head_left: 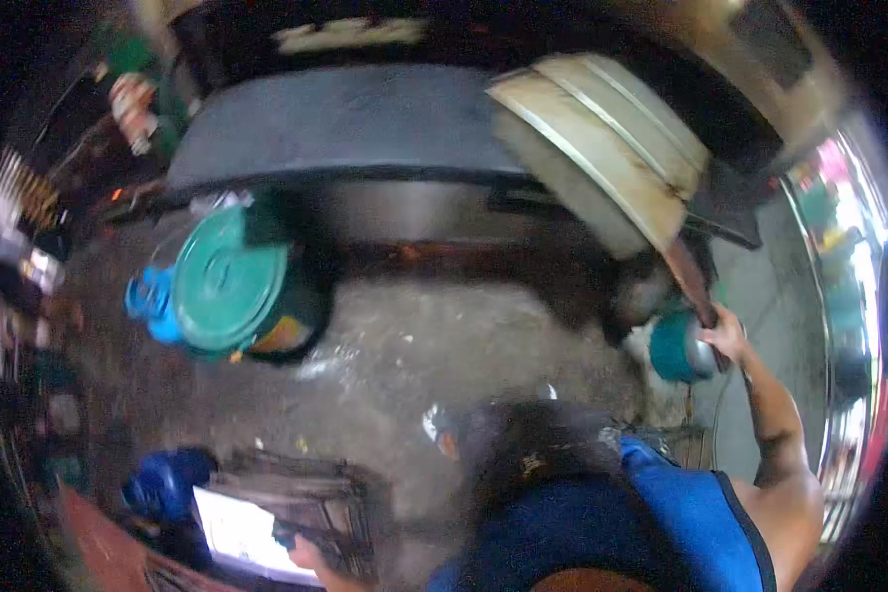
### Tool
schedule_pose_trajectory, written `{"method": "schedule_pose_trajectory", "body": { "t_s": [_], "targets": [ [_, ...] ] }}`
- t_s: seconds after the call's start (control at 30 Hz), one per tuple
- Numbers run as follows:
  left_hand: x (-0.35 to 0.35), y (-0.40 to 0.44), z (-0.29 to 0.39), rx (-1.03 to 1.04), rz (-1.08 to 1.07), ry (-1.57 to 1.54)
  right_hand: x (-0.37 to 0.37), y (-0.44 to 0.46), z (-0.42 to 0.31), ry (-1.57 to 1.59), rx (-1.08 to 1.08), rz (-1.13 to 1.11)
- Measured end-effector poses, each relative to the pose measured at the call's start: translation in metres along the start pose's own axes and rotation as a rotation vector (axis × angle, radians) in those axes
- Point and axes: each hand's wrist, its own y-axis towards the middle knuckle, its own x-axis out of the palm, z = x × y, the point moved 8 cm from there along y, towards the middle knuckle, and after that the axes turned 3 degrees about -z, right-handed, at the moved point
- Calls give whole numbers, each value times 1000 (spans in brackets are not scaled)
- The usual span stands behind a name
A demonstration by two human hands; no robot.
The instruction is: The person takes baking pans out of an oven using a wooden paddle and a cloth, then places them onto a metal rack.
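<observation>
Treat the cream panel (pixel 602 128), at the right end of the grey counter (pixel 345 128), as probably stiff and top-heavy, holding by the brown handle (pixel 689 276) with right hand (pixel 725 335) clamped there, left hand (pixel 306 555) well apart, grip too blurred to tell.

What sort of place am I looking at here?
Perhaps a workshop or utility area; blur leaves it uncertain. The stained grey floor, the large dark round container with a green lid and the big pale ribbed panel suggest a working space.
</observation>
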Motion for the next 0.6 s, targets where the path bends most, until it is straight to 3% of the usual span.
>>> {"method": "schedule_pose_trajectory", "body": {
  "t_s": [0.07, 0.13, 0.2, 0.27, 0.33, 0.4, 0.47, 0.53, 0.6],
  "targets": [
    [-7, -10, 39, -16, 8, -28, 2, -7, -18, -104, -306, 117],
    [-14, -23, 91, -53, -1, -80, 5, 2, -16, -90, -225, 59],
    [24, -27, 117, -77, -167, -780, 2, -1, -23, -69, -188, 9],
    [29, -100, 230, -365, -556, -1070, -2, 0, -30, -66, -158, -63],
    [19, -177, 364, -180, -823, -1244, -4, -1, -27, -97, -264, 5],
    [25, -218, 421, -274, -819, -1238, -9, -7, -35, -19, -325, -8],
    [31, -263, 478, -207, -810, -1360, -3, -1, -26, -49, -331, 1],
    [52, -290, 512, -189, -1021, -1410, -4, 0, -26, -33, -357, -5],
    [41, -326, 564, -96, -1039, -1427, -5, 2, -28, -93, -363, 21]
  ]
}}
